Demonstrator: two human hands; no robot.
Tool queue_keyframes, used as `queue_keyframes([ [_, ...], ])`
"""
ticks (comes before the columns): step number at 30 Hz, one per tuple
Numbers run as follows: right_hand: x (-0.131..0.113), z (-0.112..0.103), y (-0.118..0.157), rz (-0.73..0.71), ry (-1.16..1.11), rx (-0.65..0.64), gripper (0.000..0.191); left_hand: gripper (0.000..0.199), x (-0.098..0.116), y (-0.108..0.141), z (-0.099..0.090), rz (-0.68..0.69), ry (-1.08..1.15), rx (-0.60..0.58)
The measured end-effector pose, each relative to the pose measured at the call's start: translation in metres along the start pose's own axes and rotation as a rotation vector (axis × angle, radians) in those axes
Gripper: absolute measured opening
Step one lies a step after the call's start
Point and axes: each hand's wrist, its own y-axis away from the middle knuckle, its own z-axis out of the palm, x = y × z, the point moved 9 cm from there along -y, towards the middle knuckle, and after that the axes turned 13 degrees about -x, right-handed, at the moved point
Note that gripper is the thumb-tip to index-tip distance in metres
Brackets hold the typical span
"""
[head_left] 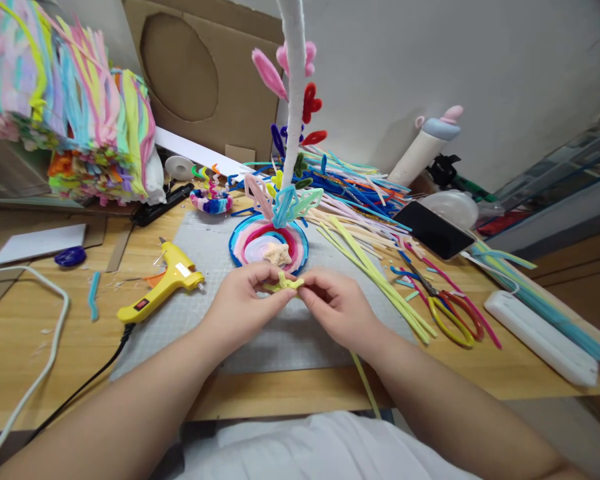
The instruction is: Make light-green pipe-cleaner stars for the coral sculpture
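Observation:
Between my two hands is a yellow pipe cleaner (286, 283), bent into a small shape. My left hand (247, 297) pinches its left side with thumb and forefinger. On the other side, the fingertips of my right hand (337, 303) close on it too, and a long yellow tail hangs below toward the table's edge. Just beyond stands a round base (240, 250) of coiled blue, pink and white pipe cleaners, bearing a cream star (277, 254). Pink, blue and green looped shapes (283, 205) rise at its back, beside a white wrapped stem (295, 100) with coloured petals.
A yellow glue gun (167, 280) lies on the left, its black cord trailing forward. Scissors (450, 310), loose yellow pipe cleaners (375, 277), a phone (434, 230) and a white power strip (543, 339) lie right. Bundled pipe cleaners (75, 100) stand back left. A grey mat (200, 357) covers the middle.

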Motion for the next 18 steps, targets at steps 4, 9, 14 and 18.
queue_keyframes([
  [4,0.018,0.0,0.0,0.176,-0.204,-0.01,0.013,0.014,-0.008,-0.002,0.001,-0.015,0.07,-0.034],
  [9,0.019,0.004,-0.001,0.211,-0.267,-0.057,0.013,0.018,-0.014,-0.003,0.003,-0.042,0.141,-0.059],
  [14,0.015,-0.001,0.0,0.246,-0.308,-0.082,0.018,0.017,-0.021,-0.002,0.002,-0.085,0.403,-0.03],
  [18,0.01,-0.007,-0.001,0.217,-0.34,-0.074,0.018,0.018,-0.032,-0.003,0.012,-0.174,0.754,-0.071],
])
